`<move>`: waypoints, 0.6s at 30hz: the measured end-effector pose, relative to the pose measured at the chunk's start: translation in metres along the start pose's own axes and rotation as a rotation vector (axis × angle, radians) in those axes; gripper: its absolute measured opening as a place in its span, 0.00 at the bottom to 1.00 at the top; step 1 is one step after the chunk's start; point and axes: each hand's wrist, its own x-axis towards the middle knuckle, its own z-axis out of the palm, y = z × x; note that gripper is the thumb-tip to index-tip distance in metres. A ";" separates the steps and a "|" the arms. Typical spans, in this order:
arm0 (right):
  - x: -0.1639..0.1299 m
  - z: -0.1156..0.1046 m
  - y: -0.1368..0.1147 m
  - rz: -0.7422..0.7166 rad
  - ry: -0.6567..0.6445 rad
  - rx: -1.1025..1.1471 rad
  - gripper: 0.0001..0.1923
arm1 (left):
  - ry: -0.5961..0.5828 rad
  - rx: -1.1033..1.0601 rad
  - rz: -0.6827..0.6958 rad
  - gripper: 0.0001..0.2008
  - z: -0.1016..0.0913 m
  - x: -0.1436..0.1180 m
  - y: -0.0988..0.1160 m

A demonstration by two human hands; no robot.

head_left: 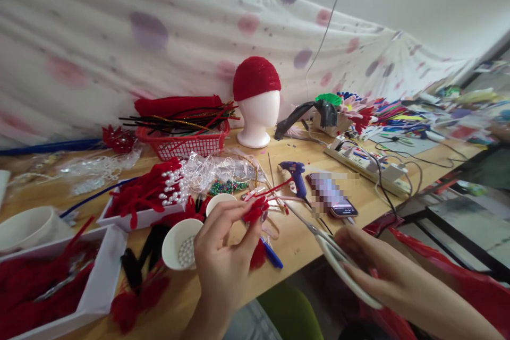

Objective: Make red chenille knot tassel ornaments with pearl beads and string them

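Note:
Between the thumb and fingers of my left hand (225,247) is a small red fuzzy flower (255,209), with a red stem reaching up to the right. My right hand (370,260) grips a pair of scissors (334,257) with pale handles; the blades point up and left toward the flower. How far the blades are parted is hard to tell. A white cup (169,247) of white beads stands just left of my left hand. A blue pen (272,254) lies on the table beyond my left wrist.
A blue glue gun (295,175) and a lit phone (332,195) lie ahead. Behind stand a white foam head (258,117) in a red cap (257,78) and a red basket (187,146). White boxes (107,265) of red pieces sit left; a power strip (364,170) is at right.

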 end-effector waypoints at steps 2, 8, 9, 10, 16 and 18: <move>-0.010 -0.007 -0.002 -0.002 -0.076 0.106 0.14 | 0.031 0.089 0.063 0.09 0.000 0.000 0.001; -0.014 0.005 -0.025 -0.081 -0.147 0.116 0.18 | 0.027 0.271 0.383 0.12 -0.001 0.000 -0.007; -0.013 0.007 -0.029 -0.107 -0.149 0.091 0.18 | 0.012 0.280 0.431 0.13 -0.001 0.000 -0.008; -0.011 0.009 -0.032 -0.136 -0.141 0.068 0.18 | -0.001 0.282 0.453 0.14 -0.002 -0.001 -0.009; -0.001 0.007 -0.034 -0.338 -0.072 -0.015 0.18 | -0.157 0.284 0.322 0.14 -0.007 -0.001 -0.003; 0.002 0.005 -0.031 -0.414 -0.039 -0.027 0.16 | -0.206 0.270 0.220 0.13 -0.009 0.000 -0.001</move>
